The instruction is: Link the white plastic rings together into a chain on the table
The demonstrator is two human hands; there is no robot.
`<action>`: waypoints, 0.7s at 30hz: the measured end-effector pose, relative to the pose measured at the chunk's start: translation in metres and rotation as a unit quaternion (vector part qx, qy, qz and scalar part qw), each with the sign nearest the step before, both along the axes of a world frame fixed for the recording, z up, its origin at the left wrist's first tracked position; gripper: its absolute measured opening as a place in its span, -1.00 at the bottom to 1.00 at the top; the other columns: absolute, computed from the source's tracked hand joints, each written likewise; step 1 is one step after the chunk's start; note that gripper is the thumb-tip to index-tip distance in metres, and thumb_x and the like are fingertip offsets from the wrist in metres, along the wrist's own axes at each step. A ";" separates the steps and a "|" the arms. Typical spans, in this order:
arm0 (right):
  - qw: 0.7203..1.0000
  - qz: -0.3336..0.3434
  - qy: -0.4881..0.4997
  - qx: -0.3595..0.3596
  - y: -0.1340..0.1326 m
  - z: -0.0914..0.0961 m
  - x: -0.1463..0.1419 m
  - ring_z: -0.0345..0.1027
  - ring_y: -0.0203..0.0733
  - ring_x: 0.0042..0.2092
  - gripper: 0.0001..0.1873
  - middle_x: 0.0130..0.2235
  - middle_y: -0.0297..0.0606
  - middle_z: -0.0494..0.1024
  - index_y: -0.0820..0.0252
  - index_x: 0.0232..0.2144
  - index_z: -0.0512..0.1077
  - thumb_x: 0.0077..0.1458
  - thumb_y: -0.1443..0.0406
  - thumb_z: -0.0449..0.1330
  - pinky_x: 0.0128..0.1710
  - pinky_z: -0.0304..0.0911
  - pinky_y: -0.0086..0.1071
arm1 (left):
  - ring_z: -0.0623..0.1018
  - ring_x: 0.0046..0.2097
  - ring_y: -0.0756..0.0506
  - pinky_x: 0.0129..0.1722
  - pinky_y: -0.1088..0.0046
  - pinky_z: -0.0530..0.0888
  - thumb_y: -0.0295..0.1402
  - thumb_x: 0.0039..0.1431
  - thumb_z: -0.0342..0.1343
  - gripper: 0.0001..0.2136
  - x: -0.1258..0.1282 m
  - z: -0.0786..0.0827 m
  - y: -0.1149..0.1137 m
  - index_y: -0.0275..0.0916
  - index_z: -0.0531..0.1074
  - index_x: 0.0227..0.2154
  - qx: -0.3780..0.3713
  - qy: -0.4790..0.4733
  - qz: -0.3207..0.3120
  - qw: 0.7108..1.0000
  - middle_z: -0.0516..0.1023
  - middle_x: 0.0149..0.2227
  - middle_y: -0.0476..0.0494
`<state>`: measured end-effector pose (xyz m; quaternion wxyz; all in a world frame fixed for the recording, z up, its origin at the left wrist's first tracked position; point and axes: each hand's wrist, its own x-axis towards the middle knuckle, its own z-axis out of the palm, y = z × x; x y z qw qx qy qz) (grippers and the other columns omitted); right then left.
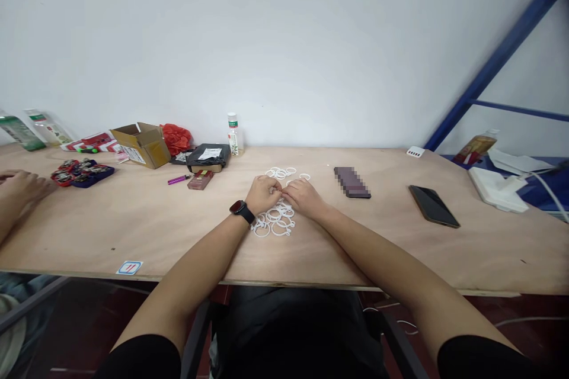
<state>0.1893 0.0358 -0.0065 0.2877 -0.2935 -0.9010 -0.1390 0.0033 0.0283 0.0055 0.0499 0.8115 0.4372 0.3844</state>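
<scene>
My left hand (262,192), with a black watch on the wrist, and my right hand (303,196) meet fingertip to fingertip over a pile of white plastic rings (273,224) on the wooden table (133,219). Both hands pinch a white ring between them; the ring itself is mostly hidden by the fingers. More loose white rings (284,173) lie just beyond the hands.
A dark phone (433,205) and a pixelated dark block (352,182) lie to the right. A cardboard box (141,143), black pouch (208,157), small bottle (232,134), purple lighter (178,179) and red-blue tray (81,173) sit left. Another person's hand (20,186) rests far left.
</scene>
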 end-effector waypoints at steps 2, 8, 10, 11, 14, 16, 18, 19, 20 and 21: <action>0.999 -0.001 0.034 -0.020 0.003 -0.002 0.004 0.32 -0.12 -0.24 -0.76 -0.33 -0.16 0.53 0.23 -0.26 0.48 0.28 0.23 0.07 -0.18 0.13 -0.25 | 0.52 -0.19 -0.14 -0.01 0.23 0.35 -0.47 -0.03 0.07 -0.85 -0.002 0.000 0.000 -0.18 0.52 -0.42 -0.006 0.004 0.011 1.000 0.59 -0.36 -0.06; 0.982 -0.006 0.163 -0.092 0.013 -0.004 0.017 0.36 -0.05 -0.05 -0.52 -0.07 -0.10 0.51 0.17 0.17 0.28 0.19 0.38 0.05 -0.03 0.24 -0.14 | 0.50 -0.09 -0.16 0.06 0.18 0.24 -0.39 0.00 0.10 -0.87 -0.003 0.004 -0.006 -0.16 0.54 -0.40 -0.055 0.054 0.001 0.997 0.59 -0.22 -0.06; 0.975 0.009 0.184 -0.121 0.012 -0.004 0.018 0.37 -0.06 -0.04 -0.48 -0.01 -0.09 0.50 0.15 0.20 0.24 0.18 0.38 0.05 -0.01 0.27 -0.13 | 0.49 -0.07 -0.17 0.06 0.16 0.22 -0.32 0.06 0.11 -0.87 -0.002 0.004 -0.007 -0.16 0.54 -0.36 -0.056 0.057 0.009 0.997 0.59 -0.20 -0.06; 0.972 0.018 0.192 -0.132 0.010 -0.004 0.017 0.38 -0.06 -0.03 -0.49 0.01 -0.09 0.49 0.14 0.20 0.25 0.20 0.36 0.05 0.00 0.28 -0.13 | 0.48 -0.06 -0.18 0.06 0.15 0.22 -0.29 0.10 0.10 -0.85 -0.002 0.004 -0.007 -0.15 0.53 -0.32 -0.053 0.055 0.019 0.997 0.58 -0.18 -0.07; 0.965 0.052 0.202 -0.157 0.005 -0.002 0.011 0.38 -0.06 0.04 -0.56 0.04 -0.11 0.50 0.09 0.17 0.30 0.25 0.30 0.02 0.04 0.29 -0.11 | 0.45 0.00 -0.18 0.04 0.17 0.23 -0.22 0.20 0.05 -0.75 -0.002 0.003 -0.007 -0.12 0.48 -0.11 -0.044 0.046 0.041 0.997 0.55 -0.08 -0.11; 0.960 0.078 0.205 -0.174 0.001 -0.001 0.008 0.39 -0.08 0.06 -0.57 0.02 -0.13 0.52 0.08 0.16 0.31 0.28 0.30 -0.01 0.06 0.29 -0.11 | 0.43 0.03 -0.18 0.04 0.20 0.24 -0.20 0.25 0.02 -0.70 -0.002 0.002 -0.007 -0.10 0.41 0.00 -0.039 0.047 0.035 0.997 0.51 -0.03 -0.12; 0.955 0.099 0.207 -0.188 -0.002 0.000 0.005 0.39 -0.09 0.06 -0.57 0.02 -0.14 0.53 0.08 0.17 0.31 0.28 0.32 -0.02 0.08 0.29 -0.11 | 0.43 0.03 -0.17 0.03 0.22 0.24 -0.18 0.28 -0.01 -0.72 -0.002 0.002 -0.006 -0.11 0.40 -0.01 -0.037 0.058 0.022 0.997 0.50 -0.03 -0.12; 0.953 0.105 0.207 -0.193 -0.004 0.001 0.004 0.39 -0.10 0.07 -0.56 0.03 -0.14 0.52 0.09 0.17 0.31 0.27 0.33 -0.02 0.09 0.29 -0.12 | 0.43 0.01 -0.16 0.02 0.22 0.24 -0.18 0.29 -0.02 -0.74 -0.003 0.002 -0.006 -0.12 0.42 -0.06 -0.037 0.065 0.017 0.997 0.51 -0.06 -0.12; 0.953 0.109 0.205 -0.195 -0.005 0.002 0.003 0.38 -0.10 0.08 -0.55 0.06 -0.14 0.51 0.10 0.18 0.31 0.26 0.35 -0.02 0.10 0.28 -0.12 | 0.44 -0.02 -0.16 0.01 0.23 0.23 -0.19 0.30 -0.03 -0.76 -0.003 0.001 -0.006 -0.14 0.43 -0.11 -0.038 0.070 0.014 0.997 0.52 -0.09 -0.11; 0.953 0.112 0.203 -0.198 -0.006 0.003 0.003 0.37 -0.11 0.10 -0.53 0.08 -0.13 0.49 0.11 0.18 0.31 0.25 0.37 -0.02 0.11 0.27 -0.13 | 0.45 -0.04 -0.15 -0.01 0.23 0.23 -0.19 0.31 -0.05 -0.77 -0.003 0.001 -0.005 -0.15 0.44 -0.16 -0.038 0.074 0.014 0.996 0.52 -0.13 -0.11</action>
